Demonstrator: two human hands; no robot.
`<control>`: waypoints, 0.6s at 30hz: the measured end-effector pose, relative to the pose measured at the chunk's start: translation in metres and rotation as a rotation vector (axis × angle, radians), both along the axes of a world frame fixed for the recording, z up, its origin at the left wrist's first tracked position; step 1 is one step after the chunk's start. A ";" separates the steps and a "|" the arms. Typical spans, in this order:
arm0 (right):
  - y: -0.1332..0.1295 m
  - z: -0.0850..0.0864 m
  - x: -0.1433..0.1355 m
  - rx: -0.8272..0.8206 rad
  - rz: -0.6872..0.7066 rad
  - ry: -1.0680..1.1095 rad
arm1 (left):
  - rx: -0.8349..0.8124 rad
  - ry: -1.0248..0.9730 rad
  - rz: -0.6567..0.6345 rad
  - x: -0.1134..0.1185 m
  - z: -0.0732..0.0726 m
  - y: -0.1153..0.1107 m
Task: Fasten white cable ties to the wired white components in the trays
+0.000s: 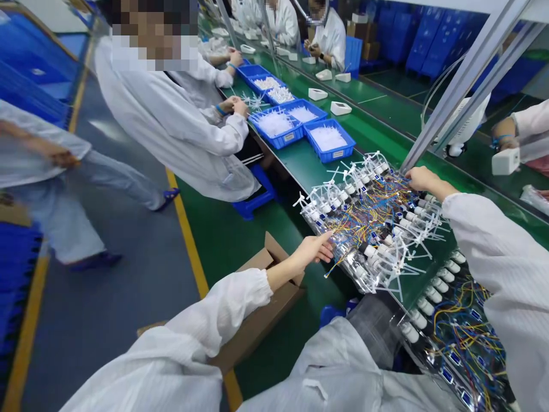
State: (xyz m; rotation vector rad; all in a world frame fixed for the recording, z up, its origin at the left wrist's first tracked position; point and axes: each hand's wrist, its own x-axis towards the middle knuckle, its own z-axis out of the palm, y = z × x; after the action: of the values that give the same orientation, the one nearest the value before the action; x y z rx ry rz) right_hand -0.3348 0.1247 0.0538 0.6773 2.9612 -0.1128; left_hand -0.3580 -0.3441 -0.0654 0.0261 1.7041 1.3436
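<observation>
A clear plastic tray (359, 270) sits on the green bench, filled with small white-capped parts in rows and a tangle of yellow, blue and red wires (364, 220). White cable ties (398, 257) stick out along both long sides. My left hand (316, 250) holds the tray's left edge, thumb uppermost and fingers curled at the side. At the far right corner, my right hand (422, 178) grips the edge, its fingertips partly hidden. A second tray (429, 357) of similar wired parts lies to the right, without visible cable ties, partly covered by my right sleeve.
Blue bins (330, 151) of white pieces stand farther along the bench. A metal post (463, 86) rises behind my right hand. An open cardboard box (257, 320) is on the floor at left. A co-worker (180, 114) sits beyond it; another person (51, 160) walks past.
</observation>
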 end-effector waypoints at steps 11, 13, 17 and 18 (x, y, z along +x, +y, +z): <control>0.011 -0.002 0.038 -0.085 -0.214 0.153 | 0.126 0.491 0.484 -0.012 -0.059 -0.023; 0.012 0.004 0.065 -0.091 -0.236 0.310 | 0.132 0.624 0.658 -0.020 -0.068 -0.026; 0.001 0.010 0.146 -0.161 -0.313 0.560 | 0.220 0.871 0.792 -0.025 -0.087 -0.013; -0.006 0.010 0.172 -0.217 -0.339 0.604 | 0.246 0.924 0.783 -0.025 -0.090 -0.008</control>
State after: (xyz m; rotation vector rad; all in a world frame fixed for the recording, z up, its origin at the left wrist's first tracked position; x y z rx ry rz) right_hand -0.1624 0.1187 0.0636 1.2997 3.2537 -0.7811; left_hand -0.3826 -0.3518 -0.1557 0.1518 2.4198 2.3649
